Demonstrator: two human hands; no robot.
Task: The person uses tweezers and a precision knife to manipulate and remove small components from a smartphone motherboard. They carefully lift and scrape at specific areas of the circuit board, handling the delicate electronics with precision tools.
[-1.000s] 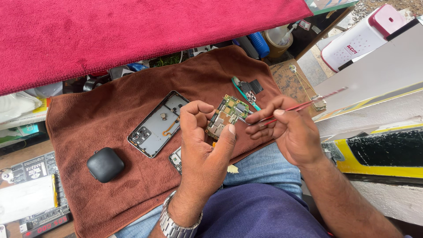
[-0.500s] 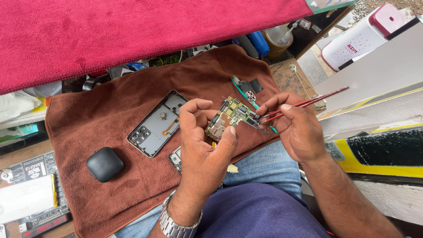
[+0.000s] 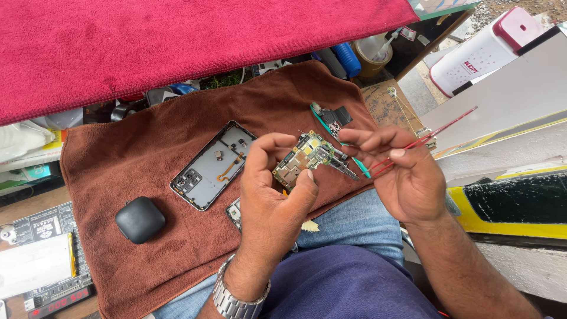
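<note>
Left hand [image 3: 273, 198] pinches a small circuit board [image 3: 301, 158] steady above the brown towel [image 3: 147, 260]; right hand [image 3: 407, 177] grips red tweezers [image 3: 428, 139] ready at its edge.

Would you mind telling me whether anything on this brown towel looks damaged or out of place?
Nothing looks spilled or broken. The grey phone back housing lies opened and slanted on the brown towel, its inside exposed. The left hand pinches the small green circuit board; the right hand holds red tweezers.
</note>
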